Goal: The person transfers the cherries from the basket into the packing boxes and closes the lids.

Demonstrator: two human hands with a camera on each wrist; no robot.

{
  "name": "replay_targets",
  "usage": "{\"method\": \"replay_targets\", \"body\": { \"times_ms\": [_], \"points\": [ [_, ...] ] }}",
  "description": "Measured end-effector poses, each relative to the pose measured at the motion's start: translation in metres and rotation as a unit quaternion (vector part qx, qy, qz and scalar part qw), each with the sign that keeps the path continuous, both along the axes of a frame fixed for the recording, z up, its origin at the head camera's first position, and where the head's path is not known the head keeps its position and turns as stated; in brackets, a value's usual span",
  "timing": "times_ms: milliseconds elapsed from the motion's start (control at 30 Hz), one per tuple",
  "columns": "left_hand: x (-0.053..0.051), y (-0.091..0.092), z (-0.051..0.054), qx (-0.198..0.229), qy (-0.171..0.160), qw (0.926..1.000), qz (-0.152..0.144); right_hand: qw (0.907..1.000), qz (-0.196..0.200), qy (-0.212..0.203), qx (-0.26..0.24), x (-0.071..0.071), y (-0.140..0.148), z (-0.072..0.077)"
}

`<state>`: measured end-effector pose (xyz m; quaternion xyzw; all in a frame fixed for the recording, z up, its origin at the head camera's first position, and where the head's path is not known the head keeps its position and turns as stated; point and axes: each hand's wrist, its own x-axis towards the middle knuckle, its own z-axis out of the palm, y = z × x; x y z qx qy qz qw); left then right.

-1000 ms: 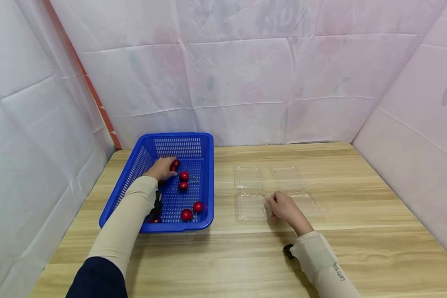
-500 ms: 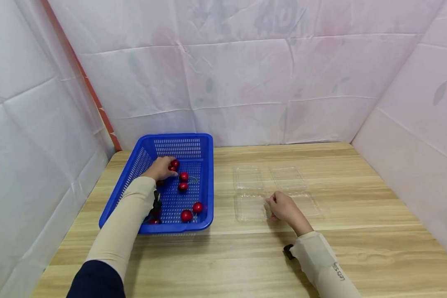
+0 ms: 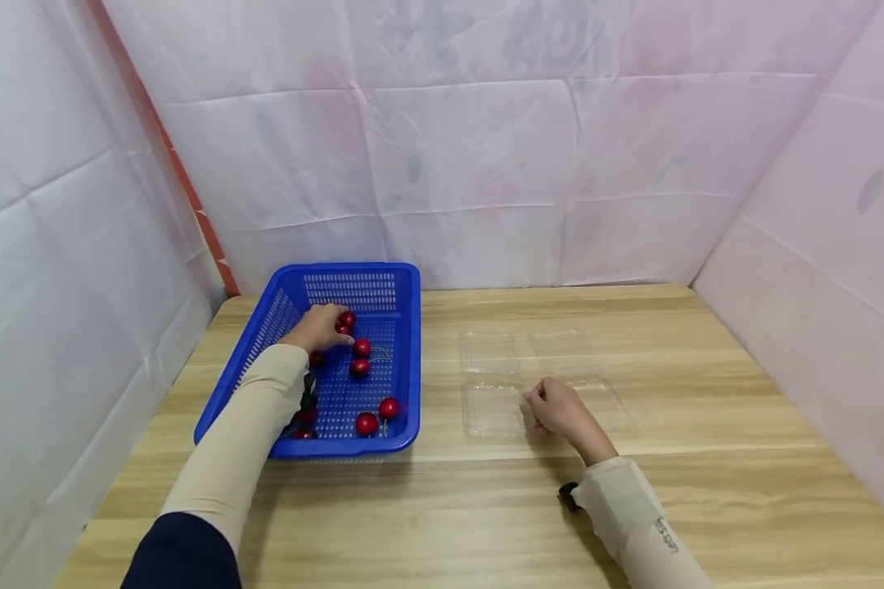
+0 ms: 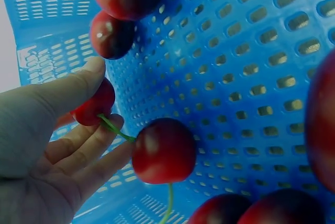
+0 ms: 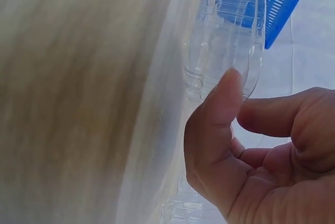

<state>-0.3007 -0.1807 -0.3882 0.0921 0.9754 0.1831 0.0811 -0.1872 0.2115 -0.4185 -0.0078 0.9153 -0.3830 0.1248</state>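
In the left wrist view, my left hand point(image 4: 57, 124) pinches a red cherry point(image 4: 102, 101) between thumb and fingers. A green stem point(image 4: 116, 129) runs from it to a second cherry point(image 4: 163, 152) beside the fingertips. This hand reaches into a blue perforated basket point(image 3: 411, 360), where several other cherries lie, such as the one point(image 3: 366, 424) near the front rim. My right hand point(image 3: 562, 409) has curled fingers at the edge of a clear plastic container point(image 3: 492, 409). The right wrist view has its thumb and index finger pinching the container's rim, partly hidden by the finger.
More clear containers stand on the wooden table point(image 3: 449, 523), including a back-left one point(image 3: 489, 352) and a back-right one point(image 3: 563, 352). White patterned cloth point(image 3: 479, 164) encloses the table at the back and both sides.
Both hands keep nearly the same places, the left in the basket and the right at the container. Only the head view shifts slightly.
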Motion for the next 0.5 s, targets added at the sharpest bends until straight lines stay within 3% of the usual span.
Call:
{"method": "replay_targets", "body": {
  "times_ms": [267,500],
  "points": [
    [0.003,0.007,0.01,0.008,-0.008,0.9999,-0.008,0.9995,-0.011,-0.015,-0.027,0.0,0.002,-0.001],
    [0.005,0.012,0.021,-0.006,0.028,0.9995,-0.016,0.9988,-0.012,-0.018,-0.043,0.001,0.003,-0.001]
  ]
}}
